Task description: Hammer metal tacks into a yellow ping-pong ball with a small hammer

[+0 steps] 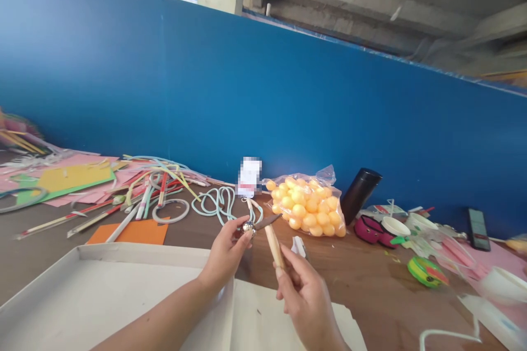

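Note:
My left hand [231, 249] is closed on a pointed tool [267, 222] with a shiny, rounded metal end between thumb and fingers. Its narrow dark blade points right, and I cannot tell whether it is a knife or scissors. In my right hand [307, 296] is a pale wooden stick [273, 244], gripped at its lower part and tilted up to the left. The stick's upper end is close to the blade; whether they touch is unclear. Both hands are above a white paper sheet [263, 318] and the right edge of a shallow white tray [135, 249].
A clear bag of orange balls [307, 205] stands beyond my hands, beside a black bottle [361, 194]. Coiled pale cord [216, 202] lies left of it. Coloured paper [78, 175] and tubes cover the left. A green tape measure [426, 271], cups and a phone [478, 228] are right.

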The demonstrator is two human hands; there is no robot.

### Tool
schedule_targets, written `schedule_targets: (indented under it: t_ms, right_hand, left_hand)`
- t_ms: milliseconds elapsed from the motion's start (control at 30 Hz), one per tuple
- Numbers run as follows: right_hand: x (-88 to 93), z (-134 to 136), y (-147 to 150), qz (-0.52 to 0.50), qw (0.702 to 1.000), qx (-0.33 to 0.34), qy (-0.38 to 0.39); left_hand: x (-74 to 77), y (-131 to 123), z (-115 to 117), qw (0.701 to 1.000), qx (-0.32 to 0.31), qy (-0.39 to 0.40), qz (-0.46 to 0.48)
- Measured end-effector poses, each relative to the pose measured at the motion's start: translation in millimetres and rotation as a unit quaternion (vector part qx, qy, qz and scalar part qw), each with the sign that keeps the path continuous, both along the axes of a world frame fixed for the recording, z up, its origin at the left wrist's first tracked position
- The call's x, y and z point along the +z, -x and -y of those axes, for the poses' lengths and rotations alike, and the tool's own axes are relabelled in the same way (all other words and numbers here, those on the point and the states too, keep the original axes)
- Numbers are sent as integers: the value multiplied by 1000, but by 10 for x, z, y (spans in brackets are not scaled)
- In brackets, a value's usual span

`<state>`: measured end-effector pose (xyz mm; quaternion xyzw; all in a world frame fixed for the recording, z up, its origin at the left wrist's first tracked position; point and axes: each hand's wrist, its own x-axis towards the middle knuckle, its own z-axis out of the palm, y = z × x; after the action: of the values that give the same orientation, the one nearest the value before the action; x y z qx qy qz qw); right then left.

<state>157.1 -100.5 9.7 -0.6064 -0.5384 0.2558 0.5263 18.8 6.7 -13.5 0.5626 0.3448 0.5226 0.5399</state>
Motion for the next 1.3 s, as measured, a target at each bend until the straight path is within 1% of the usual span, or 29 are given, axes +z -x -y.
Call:
schedule_targets:
  t_ms: [100,167,267,433,500,600,733,900,1000,1167,1300]
  right_hand:
    - [-28,3,-3,1,1000,3,-6]
    - [-43,8,-16,-2,1000,0,-2]
    - [-42,12,-16,1,1000,13,8]
    - [-4,7,50,-22,999,-10,-32]
    - [0,7,61,-25,999,-8,-30]
    - [-13,7,55,-14,1000,-1,-20]
    - [-30,4,42,-7,1000,0,-30]
    - [-24,-2,43,34,999,-3,-26]
    - [-15,-8,48,24,999,-6,-29]
    - [-6,0,57,57,998,17,-30]
    - [-11,24,62,55,998,7,-26]
  left_hand:
    - [20,-6,-4,1000,0,17,21]
    - [24,-7,-13,999,-12,26,40]
    - [30,-2,-26,997,-26,47,62]
    - [53,14,-16,994,-35,69,80]
    - [55,18,-13,993,-41,80,83]
    - [47,21,-21,990,-39,98,91]
    - [37,28,-40,988,-39,111,100]
    - [6,25,-74,984,-39,128,116]
    - [-30,19,-98,983,-39,130,121]
    - [-67,10,-129,980,-34,145,136]
    - [-67,6,-132,978,-39,150,137]
